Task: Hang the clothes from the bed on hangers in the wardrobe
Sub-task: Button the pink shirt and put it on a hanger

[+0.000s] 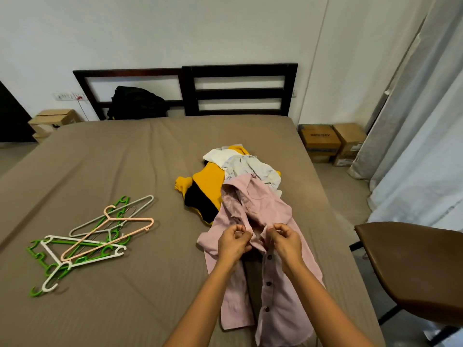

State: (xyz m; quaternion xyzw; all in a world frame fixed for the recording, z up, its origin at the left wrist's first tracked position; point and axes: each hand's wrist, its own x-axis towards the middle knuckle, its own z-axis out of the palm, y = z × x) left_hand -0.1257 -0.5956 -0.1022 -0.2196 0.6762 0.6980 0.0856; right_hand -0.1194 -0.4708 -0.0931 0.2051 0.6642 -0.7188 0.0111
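Observation:
A pink button-up shirt (260, 209) lies lengthwise on the bed (125, 166), its front open with dark buttons down one edge. My left hand (234, 242) pinches the left front edge near the collar. My right hand (284, 242) pinches the buttoned right edge. Behind the shirt sits a pile with a yellow and black garment (208, 186) and a white garment (248, 166). A heap of plastic hangers (87, 244) in green, white and peach lies on the bed to the left. No wardrobe is in view.
A dark headboard (190, 91) with a black bag (136, 102) against it stands at the far end. A brown chair (413, 266) is close on the right. Cardboard boxes (330, 144) and curtains (413, 121) fill the right side; another box (53, 121) sits far left.

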